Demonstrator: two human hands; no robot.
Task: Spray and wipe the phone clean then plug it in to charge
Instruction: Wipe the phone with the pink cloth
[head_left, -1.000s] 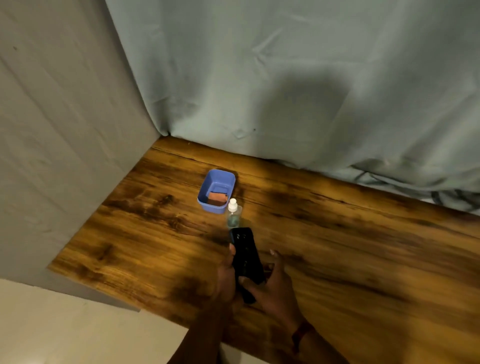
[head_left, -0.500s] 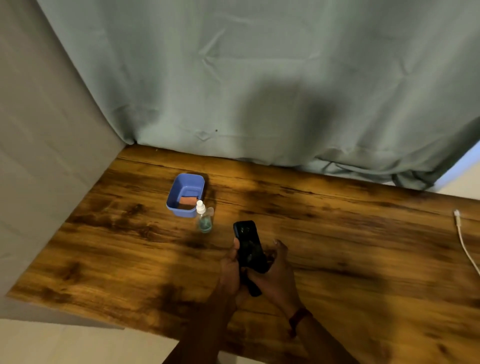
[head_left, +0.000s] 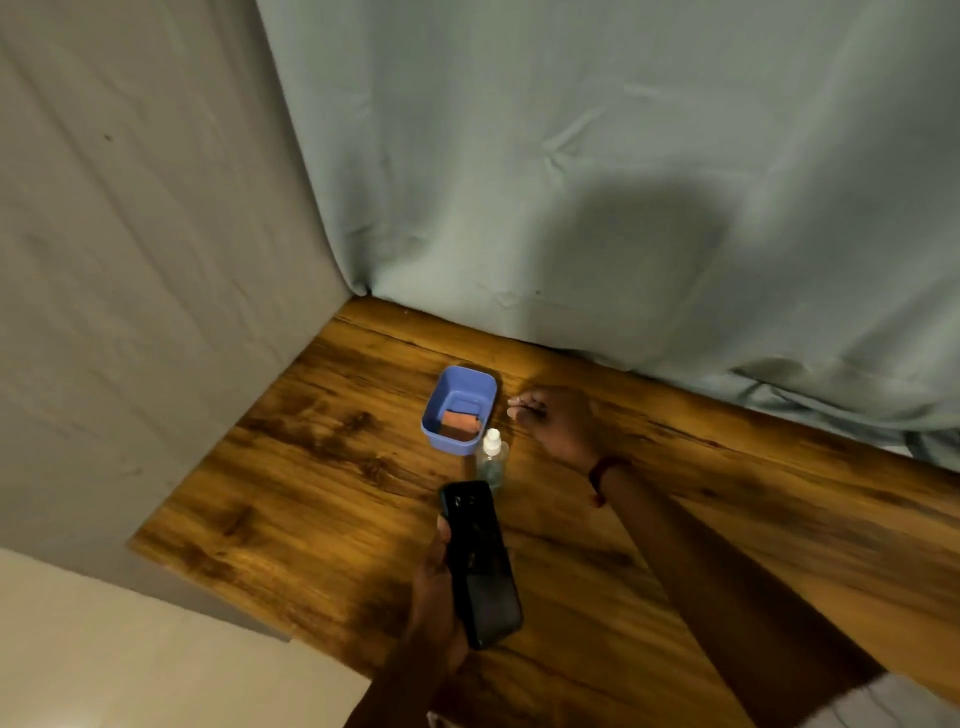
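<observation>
The black phone (head_left: 480, 561) lies lengthwise in my left hand (head_left: 434, 587), held above the near part of the wooden table (head_left: 322, 499). A small clear spray bottle (head_left: 492, 460) with a white cap stands just beyond the phone's far end. Behind it sits a blue tub (head_left: 483, 384) holding a folded orange cloth (head_left: 460, 422). My right hand (head_left: 558, 423) hovers over the table to the right of the tub and the bottle, empty, fingers loosely curled and pointing left. No charging cable is in view.
A grey-green curtain (head_left: 597, 182) hangs along the table's far edge. A grey panel (head_left: 130, 286) walls off the left side. Pale floor (head_left: 130, 649) shows beyond the table's near left corner.
My right hand has let go of the phone and moved forward to beside the tub and bottle. The phone stays in my left hand. My head has swung left, hiding the white cable.
</observation>
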